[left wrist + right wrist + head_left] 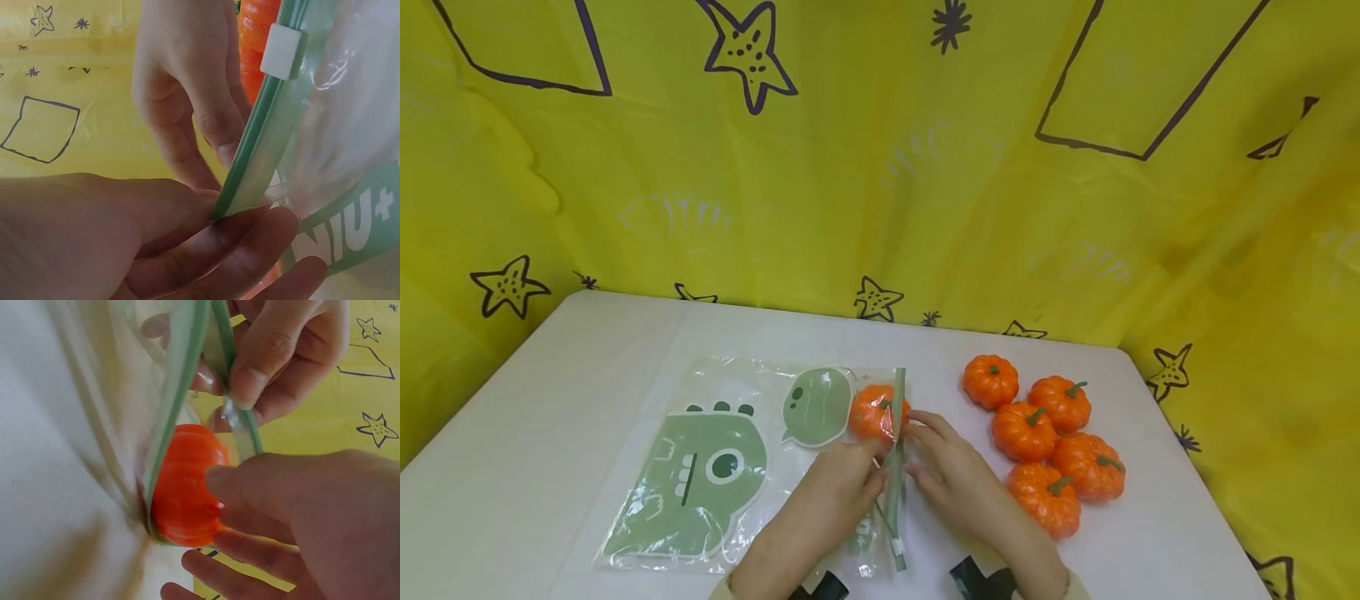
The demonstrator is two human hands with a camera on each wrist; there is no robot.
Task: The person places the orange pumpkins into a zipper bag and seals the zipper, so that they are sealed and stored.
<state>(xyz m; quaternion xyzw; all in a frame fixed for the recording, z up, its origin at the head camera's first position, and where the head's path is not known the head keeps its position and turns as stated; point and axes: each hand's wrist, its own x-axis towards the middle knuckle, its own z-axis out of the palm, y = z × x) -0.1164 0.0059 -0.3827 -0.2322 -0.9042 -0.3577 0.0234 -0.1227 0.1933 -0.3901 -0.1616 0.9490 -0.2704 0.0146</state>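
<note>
A clear zip bag (700,467) with a green cartoon monster print lies flat on the table, its green zip edge (250,144) with a white slider toward the right. My left hand (838,487) pinches one side of that edge between thumb and fingers, holding the mouth apart. Just within the mouth sits an orange toy pumpkin (187,481), partly seen through the film. My right hand (958,467) is beside the pumpkin at the opening, fingers extended and spread; in the right wrist view its thumb reaches the pumpkin's side.
Several more orange pumpkins (1024,432) with green stems are grouped on the white table (1157,467), right of my right hand. A yellow cloth (850,183) with drawn stars hangs behind and at the sides. Black wrist straps (973,577) show at the bottom.
</note>
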